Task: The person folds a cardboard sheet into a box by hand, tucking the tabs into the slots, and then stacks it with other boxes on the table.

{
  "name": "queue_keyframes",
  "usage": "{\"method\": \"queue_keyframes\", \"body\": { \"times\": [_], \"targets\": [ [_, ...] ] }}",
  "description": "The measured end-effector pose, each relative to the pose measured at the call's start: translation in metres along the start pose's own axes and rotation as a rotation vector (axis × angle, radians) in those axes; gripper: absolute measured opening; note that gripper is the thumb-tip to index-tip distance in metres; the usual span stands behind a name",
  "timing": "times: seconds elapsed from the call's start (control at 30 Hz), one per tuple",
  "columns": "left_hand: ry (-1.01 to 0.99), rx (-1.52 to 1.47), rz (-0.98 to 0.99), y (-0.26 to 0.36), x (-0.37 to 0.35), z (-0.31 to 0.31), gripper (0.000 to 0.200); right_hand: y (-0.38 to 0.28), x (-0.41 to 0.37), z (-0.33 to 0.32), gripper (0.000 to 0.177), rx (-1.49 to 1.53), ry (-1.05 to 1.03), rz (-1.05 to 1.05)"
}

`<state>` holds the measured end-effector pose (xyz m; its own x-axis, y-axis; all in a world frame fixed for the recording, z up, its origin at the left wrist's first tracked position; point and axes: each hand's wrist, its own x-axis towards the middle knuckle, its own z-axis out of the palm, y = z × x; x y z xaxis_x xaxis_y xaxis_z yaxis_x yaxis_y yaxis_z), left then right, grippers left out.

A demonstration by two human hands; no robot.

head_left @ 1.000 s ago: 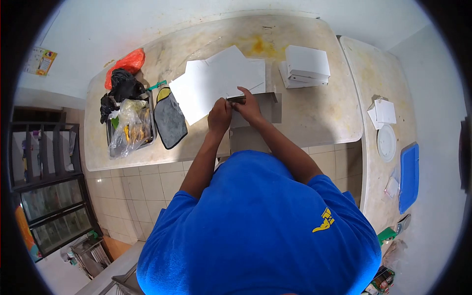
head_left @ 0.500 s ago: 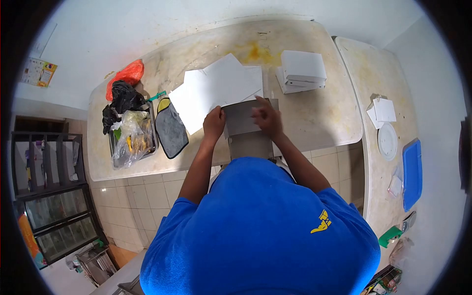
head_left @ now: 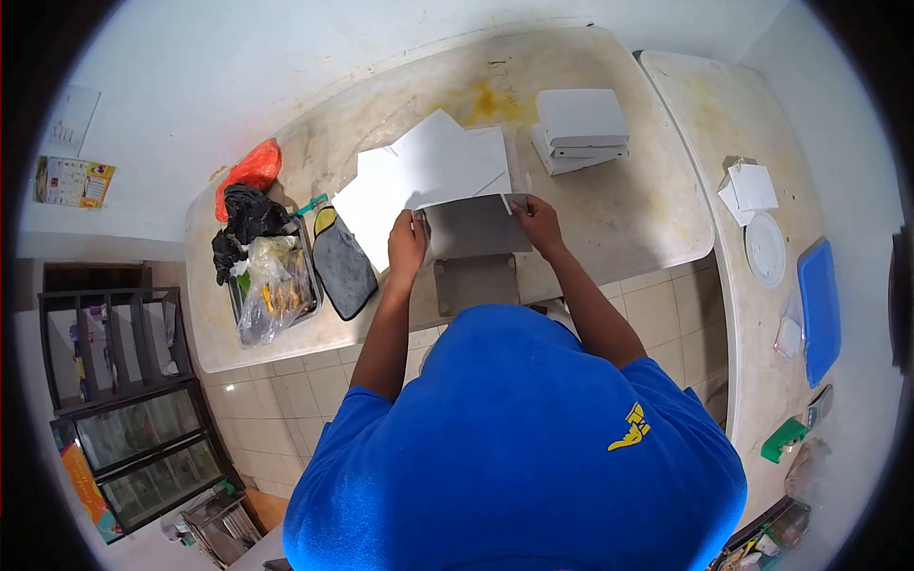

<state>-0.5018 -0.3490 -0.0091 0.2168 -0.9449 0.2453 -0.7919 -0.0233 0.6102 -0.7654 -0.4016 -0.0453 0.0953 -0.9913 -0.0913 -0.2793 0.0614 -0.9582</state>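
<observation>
A flat grey cardboard sheet (head_left: 473,228) lies across the counter's near edge, with its lower flap hanging over the edge. My left hand (head_left: 407,241) grips the sheet's left side. At the upper right corner my right hand (head_left: 538,217) pinches it. Just beyond the sheet lies a loose pile of flat white box blanks (head_left: 419,171).
A stack of folded white boxes (head_left: 579,127) sits at the back of the stained counter (head_left: 647,209). At the left are a grey cloth (head_left: 345,268), a tray with plastic bags (head_left: 271,285), a black bag and an orange bag (head_left: 249,171). The side counter holds papers, a white plate (head_left: 766,249) and a blue lid (head_left: 819,309).
My hands have moved apart from the middle to the two sides of the grey sheet, which now lies spread out flat. The small dark thing that they held a second ago is out of sight.
</observation>
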Motion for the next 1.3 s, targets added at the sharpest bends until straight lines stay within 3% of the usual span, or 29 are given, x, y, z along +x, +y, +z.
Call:
{"method": "queue_keyframes", "body": {
  "times": [0.13, 0.3, 0.4, 0.43, 0.53, 0.57, 0.67, 0.83, 1.07, 1.3],
  "targets": [
    [0.028, 0.105, 0.016, -0.003, 0.000, 0.000, 0.017, -0.009, -0.006, 0.007, 0.024, 0.095, 0.093, -0.083],
    [-0.017, 0.101, -0.050, -0.020, 0.004, 0.008, 0.018, -0.035, -0.017, 0.003, 0.024, 0.001, 0.123, -0.050],
    [0.408, 0.216, 0.097, -0.004, 0.001, 0.008, 0.022, -0.042, -0.020, 0.008, 0.021, -0.016, 0.137, 0.006],
    [0.529, 0.162, 0.018, 0.007, 0.002, 0.008, 0.025, -0.044, -0.020, 0.010, 0.019, -0.012, 0.139, 0.030],
    [0.332, -0.281, -0.283, 0.060, -0.011, -0.001, 0.029, -0.045, -0.021, 0.018, 0.015, 0.116, 0.217, -0.102],
    [0.189, -0.374, -0.286, 0.058, -0.014, 0.009, 0.029, -0.046, -0.022, 0.019, 0.015, 0.105, 0.196, -0.110],
    [-0.245, -0.758, -0.567, 0.103, -0.011, 0.002, 0.038, -0.060, -0.027, 0.016, 0.014, 0.064, 0.125, -0.167],
    [-0.230, -0.756, -0.526, 0.102, -0.005, 0.008, 0.032, -0.061, -0.025, 0.021, 0.016, 0.053, 0.091, -0.288],
    [-0.247, -0.891, -0.470, 0.088, -0.012, 0.018, 0.026, -0.063, -0.025, 0.014, 0.020, 0.160, 0.080, -0.024],
    [-0.151, -0.741, -0.511, 0.101, -0.005, 0.018, 0.028, -0.054, -0.016, 0.015, 0.023, 0.428, -0.026, 0.202]
  ]
}}
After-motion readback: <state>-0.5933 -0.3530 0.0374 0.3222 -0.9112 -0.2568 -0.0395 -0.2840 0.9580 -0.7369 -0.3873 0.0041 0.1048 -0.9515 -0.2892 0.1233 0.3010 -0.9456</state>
